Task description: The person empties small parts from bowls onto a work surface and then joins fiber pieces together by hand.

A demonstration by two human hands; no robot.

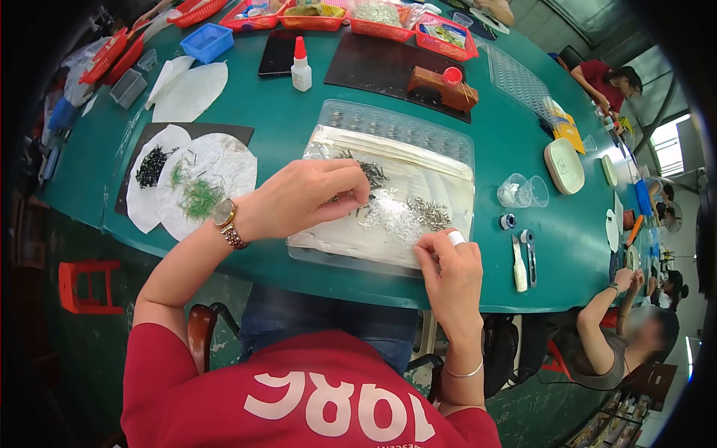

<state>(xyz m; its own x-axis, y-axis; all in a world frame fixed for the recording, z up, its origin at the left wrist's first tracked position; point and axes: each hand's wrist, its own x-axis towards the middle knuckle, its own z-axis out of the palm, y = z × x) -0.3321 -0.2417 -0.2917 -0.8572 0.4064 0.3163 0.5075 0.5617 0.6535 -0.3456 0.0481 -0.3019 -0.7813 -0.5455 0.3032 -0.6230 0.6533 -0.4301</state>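
We mark the white pile (392, 216) on the cloth (323, 236) over the dimpled tray (442, 135): between the hands, slanting down towards the right hand (452, 278), which is nearer, at its near edge. The left hand (314, 193) is by the dark pile (375, 176). Left fingers pinched together, right ones nearly so; we can't tell what either grips. Loose bits lie at mixed angles. Grey pile (429, 214) just beyond the right hand. Containers: oval dish (573, 181), small dark bits; red basket (448, 51), packets.
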